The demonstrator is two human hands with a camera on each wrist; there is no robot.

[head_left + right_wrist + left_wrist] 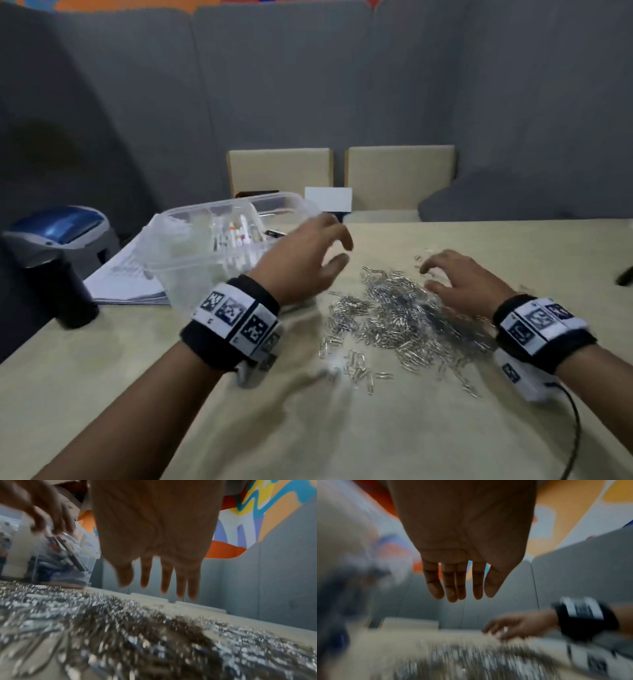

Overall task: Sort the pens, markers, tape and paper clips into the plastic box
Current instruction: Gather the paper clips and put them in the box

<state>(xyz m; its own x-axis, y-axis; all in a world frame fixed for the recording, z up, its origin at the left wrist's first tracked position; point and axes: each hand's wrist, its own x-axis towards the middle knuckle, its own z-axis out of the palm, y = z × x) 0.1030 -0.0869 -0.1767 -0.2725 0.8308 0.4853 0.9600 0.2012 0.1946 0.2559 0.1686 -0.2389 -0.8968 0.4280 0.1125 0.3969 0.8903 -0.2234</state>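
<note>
A big heap of silver paper clips [394,315] is spread over the beige table [308,428]. Left of it stands the clear plastic box [205,246], with markers and pens [239,236] inside. My left hand [337,251] hovers between the box and the heap, fingers spread and holding nothing; the left wrist view shows its bare palm and straight fingers [458,595]. My right hand [431,277] is low over the heap's far right edge, fingers reaching down, empty. In the right wrist view that hand [157,586] hangs just above the blurred clips [120,635].
A stack of papers [126,277], a black bottle [73,298] and a blue-grey device [58,233] sit left of the box. A white card [328,199] and two beige chairs [281,171] stand behind the table. A black cable [575,428] trails from my right wrist.
</note>
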